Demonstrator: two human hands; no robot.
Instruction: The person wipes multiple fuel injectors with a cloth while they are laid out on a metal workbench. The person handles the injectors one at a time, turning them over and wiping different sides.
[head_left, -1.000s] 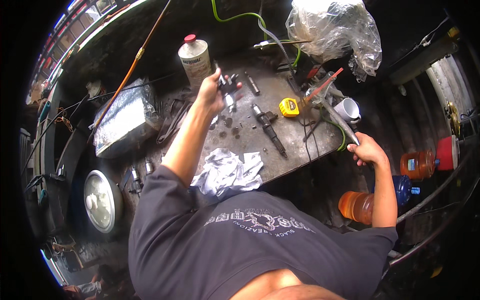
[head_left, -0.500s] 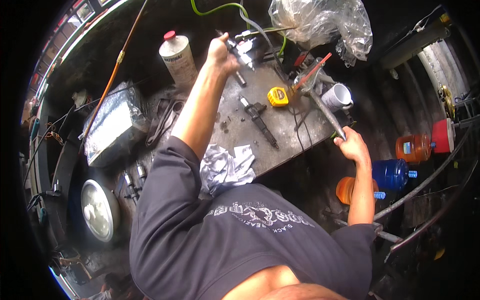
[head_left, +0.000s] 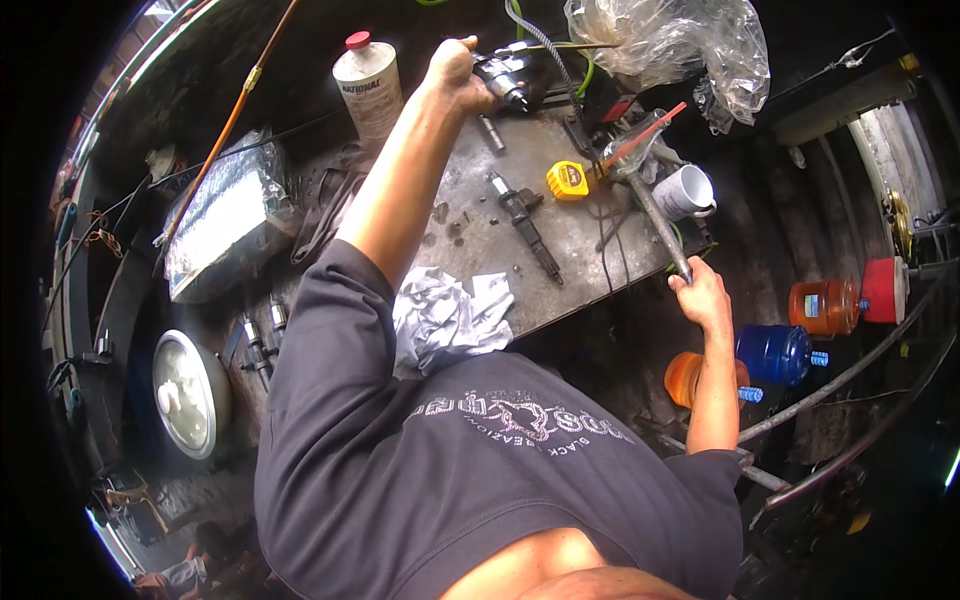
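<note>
Silver-and-black metal shows at the left hand (head_left: 460, 80), which holds an injector (head_left: 507, 80) by the far edge of the worktop (head_left: 585, 268); its fingers are bent around the part, though most are hidden, so how tightly they close I cannot tell. On the right, the other hand, the right hand (head_left: 703, 292), has its fingers curled around the near end of a grey metal lever (head_left: 655, 222), beyond the worktop's right edge.

A second, dark injector (head_left: 525, 228) lies slantwise on the worktop, with a slim metal pin (head_left: 493, 134) near its far end. To its right are a yellow tape measure (head_left: 567, 181) and a tilted white mug (head_left: 686, 191). A crumpled white rag (head_left: 452, 312) rests at the near edge, and a red-capped can (head_left: 368, 88) stands left of the left hand.
</note>
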